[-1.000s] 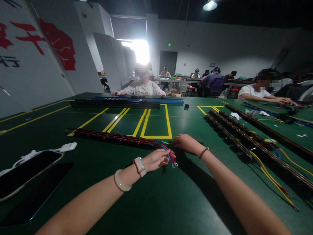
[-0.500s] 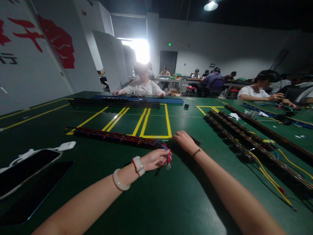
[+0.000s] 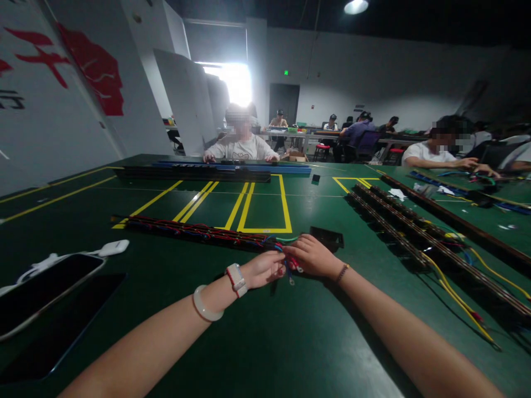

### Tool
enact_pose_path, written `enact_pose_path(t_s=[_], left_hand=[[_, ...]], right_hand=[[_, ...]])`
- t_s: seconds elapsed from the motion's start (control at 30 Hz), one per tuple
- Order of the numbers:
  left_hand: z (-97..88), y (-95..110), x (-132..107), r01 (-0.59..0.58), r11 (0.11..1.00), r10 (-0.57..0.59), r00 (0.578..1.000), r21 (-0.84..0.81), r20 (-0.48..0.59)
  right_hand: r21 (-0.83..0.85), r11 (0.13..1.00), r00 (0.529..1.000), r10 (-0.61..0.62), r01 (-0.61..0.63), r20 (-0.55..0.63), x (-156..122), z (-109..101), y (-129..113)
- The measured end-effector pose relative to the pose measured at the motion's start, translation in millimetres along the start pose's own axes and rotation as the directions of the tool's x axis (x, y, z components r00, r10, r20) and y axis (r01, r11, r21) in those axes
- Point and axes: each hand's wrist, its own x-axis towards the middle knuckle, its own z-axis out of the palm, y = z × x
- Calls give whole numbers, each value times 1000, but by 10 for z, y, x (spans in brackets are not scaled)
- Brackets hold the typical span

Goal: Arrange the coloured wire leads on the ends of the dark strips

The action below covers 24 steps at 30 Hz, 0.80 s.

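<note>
A long dark rail (image 3: 199, 232) with red and blue wiring lies across the green table (image 3: 257, 342). From its right end hang red and blue wires (image 3: 291, 271) tipped with ring terminals. My left hand (image 3: 265, 270), with a watch and a pale bangle behind it, is closed on these wires. My right hand (image 3: 313, 255) pinches the same bundle from the other side, its fingers touching the left fingertips. A green wire (image 3: 288, 239) runs from the rail's end toward the right hand. Just behind that hand lies a black rectangular end piece (image 3: 327, 236).
Phone-like dark slabs (image 3: 50, 284) and a white cable lie at the left. Several wired rails (image 3: 398, 232) and yellow leads (image 3: 454, 301) lie at the right. Across the table, a person (image 3: 243, 141) sits behind blue and black rails (image 3: 232, 171). Another person (image 3: 440, 149) works at the right.
My right hand has come toward me from the black end piece and now grips the wires beside the left hand. The wire ends have spread apart, and the end piece shows more.
</note>
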Motion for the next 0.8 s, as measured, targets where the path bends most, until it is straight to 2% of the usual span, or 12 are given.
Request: enact_pose_path(t_s=[0.17, 0.27, 0.33, 0.4, 0.47, 0.53, 0.67, 0.8], left_hand=[[11, 2, -29, 35, 998, -33, 998, -51, 44], [11, -11, -36, 13, 998, -12, 1000, -60, 9], [15, -24, -33, -30, 999, 30, 999, -12, -20], [20, -32, -26, -48, 998, 49, 999, 44, -23], [21, -34, -16, -35, 997, 36, 999, 70, -19], [21, -29, -7, -22, 997, 23, 1000, 76, -18], [32, -20, -5, -17, 997, 21, 998, 71, -56], [55, -14, -19, -23, 998, 30, 993, 56, -117]], right_hand=[[173, 984, 996, 55, -43, -64, -28, 7, -11], [259, 953, 978, 185, -154, -101, 2, 41, 14], [334, 896, 933, 344, -293, -106, 72, 54, 21], [379, 812, 862, 502, -443, -69, 199, 33, 24], [338, 763, 811, 585, -552, 5, 378, -24, 21], [207, 773, 797, 598, -600, 79, 592, -93, 2], [-103, 828, 814, 561, -552, 148, 1012, -151, -109], [-170, 858, 845, 509, -484, 162, 1228, -109, -211]])
